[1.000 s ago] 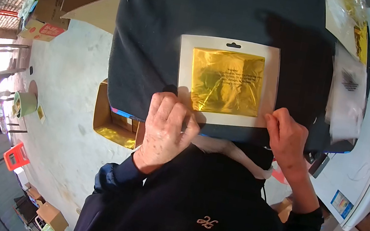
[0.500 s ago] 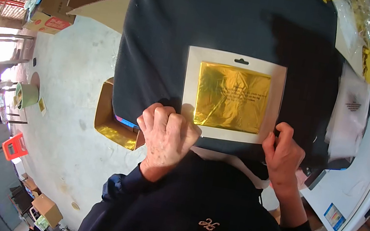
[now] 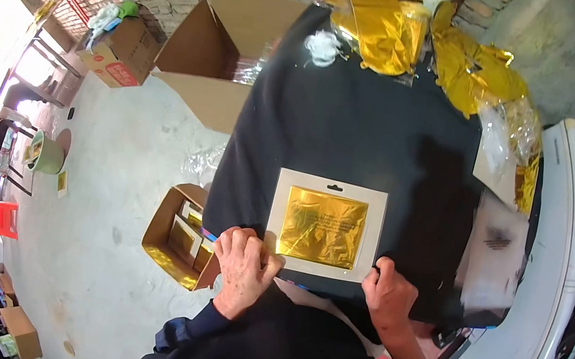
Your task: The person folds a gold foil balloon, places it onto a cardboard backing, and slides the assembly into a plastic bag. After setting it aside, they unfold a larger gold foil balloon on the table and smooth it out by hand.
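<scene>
A flat package [image 3: 323, 228] lies on the black-covered table, a folded sheet of gold foil against a white card with a hang hole at its far edge. Small print shows on the foil. My left hand [image 3: 241, 267] is closed at the package's near left corner, knuckles up. At the near right corner, my right hand [image 3: 388, 297] is closed too, its thumb and index finger pinching the edge.
Crumpled gold foil [image 3: 384, 23] and clear plastic lie along the table's far side. A stack of clear bags [image 3: 494, 250] sits at the right, beside a white appliance [image 3: 563, 228]. An open carton [image 3: 166, 235] holding similar packages stands at the left.
The view has tilted up, so the table's far side and brick wall now show. Both hands remain at the package's near corners, with little visible movement relative to it.
</scene>
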A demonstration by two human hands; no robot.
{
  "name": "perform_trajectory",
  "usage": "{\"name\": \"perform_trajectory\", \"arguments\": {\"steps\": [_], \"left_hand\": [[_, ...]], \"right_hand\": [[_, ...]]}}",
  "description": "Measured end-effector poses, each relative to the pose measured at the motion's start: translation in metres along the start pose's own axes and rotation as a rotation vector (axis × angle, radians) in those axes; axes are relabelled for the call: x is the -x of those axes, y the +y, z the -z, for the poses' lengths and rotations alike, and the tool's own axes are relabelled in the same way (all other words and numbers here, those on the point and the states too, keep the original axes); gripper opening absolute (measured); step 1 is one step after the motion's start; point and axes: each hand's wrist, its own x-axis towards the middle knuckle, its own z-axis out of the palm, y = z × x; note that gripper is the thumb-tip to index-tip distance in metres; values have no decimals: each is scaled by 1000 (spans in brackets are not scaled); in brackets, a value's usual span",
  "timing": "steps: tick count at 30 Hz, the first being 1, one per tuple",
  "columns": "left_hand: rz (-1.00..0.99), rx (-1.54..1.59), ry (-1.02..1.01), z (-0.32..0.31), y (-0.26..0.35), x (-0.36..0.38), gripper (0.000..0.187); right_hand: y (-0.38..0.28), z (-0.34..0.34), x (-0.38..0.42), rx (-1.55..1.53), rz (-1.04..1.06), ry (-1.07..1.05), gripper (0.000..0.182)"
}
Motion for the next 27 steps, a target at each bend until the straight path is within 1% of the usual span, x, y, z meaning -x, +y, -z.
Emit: {"name": "perform_trajectory", "arguments": {"steps": [4,5,8,12,14,16,17,18,20,21,22,24,25,26,27], "left_hand": [[74,-13,31,4,-7,5,31],[90,-45,27,4,-12,8,27],[137,-59,80,6,-21,10,27],[192,-87,110,11,-30,8,27],[190,-104,138,9,-34,7,27],[176,-114,175,4,-40,6,28],[188,-117,135,5,-44,6,30],[199,-121,152,7,-47,4,31],[218,-126,184,10,-52,-4,34],[239,-143,184,12,-58,-7,39],[232,-189,196,12,-67,-10,38],[424,50,78,15,-84,-11,37],[490,186,49,15,-97,-13,34],[600,410,3,17,-106,-10,34],[548,359,23,17,-108,-11,34]], "right_hand": [[-7,-6,-10,-41,60,44,16],[-12,-10,-13,-47,87,80,17],[-23,-9,-23,-108,139,69,14],[-33,-19,-32,-68,179,71,21],[-36,-22,-36,-62,194,81,21],[-37,-28,-40,-53,201,88,21],[-39,-32,-42,-48,200,88,21],[-41,-34,-44,-43,199,89,21],[-49,-37,-53,-86,218,97,21],[-53,-38,-59,-105,226,103,20],[-56,-41,-64,-110,239,91,20],[-63,-46,-76,-123,260,69,20],[-67,-46,-82,-123,267,41,18],[-71,-49,-88,-122,283,38,17],[-74,-53,-93,-120,299,34,16]]}}
